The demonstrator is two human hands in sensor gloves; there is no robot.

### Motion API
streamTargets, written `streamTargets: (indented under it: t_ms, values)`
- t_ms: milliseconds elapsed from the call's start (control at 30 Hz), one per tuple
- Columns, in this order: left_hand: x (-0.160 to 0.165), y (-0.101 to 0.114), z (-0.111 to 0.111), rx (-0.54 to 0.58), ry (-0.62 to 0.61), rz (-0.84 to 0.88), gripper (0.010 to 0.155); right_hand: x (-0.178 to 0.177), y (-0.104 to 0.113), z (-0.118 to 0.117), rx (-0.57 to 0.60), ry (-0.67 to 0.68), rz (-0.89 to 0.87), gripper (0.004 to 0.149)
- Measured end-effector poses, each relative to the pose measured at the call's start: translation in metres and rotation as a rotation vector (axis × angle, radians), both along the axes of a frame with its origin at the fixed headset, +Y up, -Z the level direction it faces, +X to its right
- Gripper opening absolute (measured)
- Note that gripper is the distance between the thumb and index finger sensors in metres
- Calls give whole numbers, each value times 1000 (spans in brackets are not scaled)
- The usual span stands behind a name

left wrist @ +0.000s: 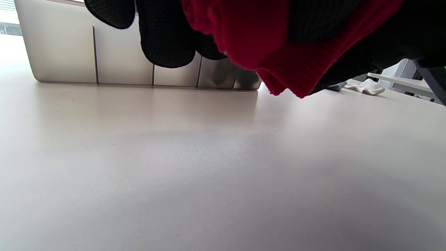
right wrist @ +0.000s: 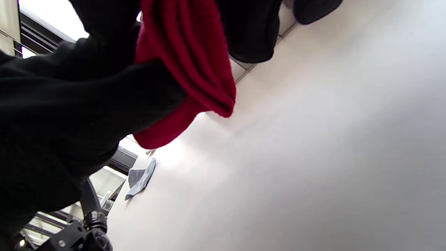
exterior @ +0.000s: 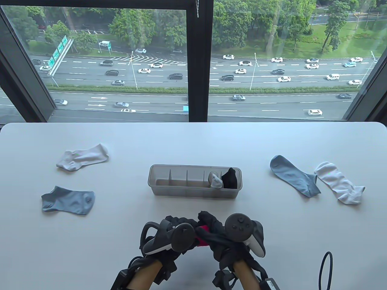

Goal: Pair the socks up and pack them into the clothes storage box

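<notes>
Both hands hold a bundle of red socks (exterior: 202,238) above the table, just in front of the storage box (exterior: 169,189). My left hand (exterior: 178,225) grips the red socks (left wrist: 264,38) from the left, and my right hand (exterior: 211,225) grips the red socks (right wrist: 188,62) from the right. In the box's two right compartments sit a rolled white pair (exterior: 215,181) and a black pair (exterior: 230,178). Loose socks lie flat: a white sock (exterior: 82,156) and a blue sock (exterior: 69,200) on the left, a blue sock (exterior: 294,175) and a white sock (exterior: 340,182) on the right.
The box's left compartments (exterior: 178,177) hold nothing. A black cable loop (exterior: 325,270) lies at the table's near right. The white table (exterior: 193,136) ends at a window at the back. A blue sock (right wrist: 141,177) shows in the right wrist view.
</notes>
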State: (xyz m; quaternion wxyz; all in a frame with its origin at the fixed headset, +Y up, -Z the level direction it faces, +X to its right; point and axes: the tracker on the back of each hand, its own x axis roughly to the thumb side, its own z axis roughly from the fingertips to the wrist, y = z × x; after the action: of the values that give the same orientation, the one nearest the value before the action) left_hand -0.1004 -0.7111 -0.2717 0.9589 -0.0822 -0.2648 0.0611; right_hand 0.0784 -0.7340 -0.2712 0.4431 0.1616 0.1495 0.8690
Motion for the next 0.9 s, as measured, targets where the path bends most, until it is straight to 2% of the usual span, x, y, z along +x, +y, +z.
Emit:
streamTargets:
  t_ms: [100, 167, 233, 300, 367, 400, 433, 533, 600, 633, 667, 700, 767, 900]
  values:
    - [0, -3, -1, -52, 2, 14, 60, -1, 5, -1, 69, -40, 92, 56]
    - [3, -6, 0, -56, -8, 5, 61, 0, 7, -1, 99, -64, 125, 52]
    - [5, -7, 1, -68, -1, -32, 68, 2, 7, -1, 123, -88, 126, 50]
    - [9, -11, 2, -93, 1, -77, 80, 1, 7, 0, 105, -96, 94, 49]
    - [13, -11, 4, 4, 39, -114, 74, -2, 6, 1, 96, -74, 114, 49]
    - [14, -10, 4, 73, 35, -124, 65, -2, 5, 0, 93, -63, 127, 49]
    - [14, -9, 3, 70, 31, -140, 59, -3, 5, -1, 80, -41, 123, 52]
    - [9, -12, 0, -47, 7, -102, 53, -7, 2, 0, 23, 93, 128, 71]
    - [4, -14, -2, -96, 27, -67, 54, -7, 4, -1, 75, 50, 174, 68]
    - [4, -14, -2, -94, 43, -54, 62, -7, 6, -1, 84, 31, 191, 64]
    - [5, -14, -1, -81, 77, -49, 76, -5, 8, -3, 100, 11, 218, 62]
    - [4, -11, 0, -52, 98, -54, 83, -4, 8, -3, 104, -2, 224, 60]
    - [7, -5, 3, 45, 53, -31, 78, 1, 6, -3, 93, -52, 171, 59]
    - [14, -1, 6, 99, 49, -46, 65, 4, 3, -3, 65, -52, 114, 60]
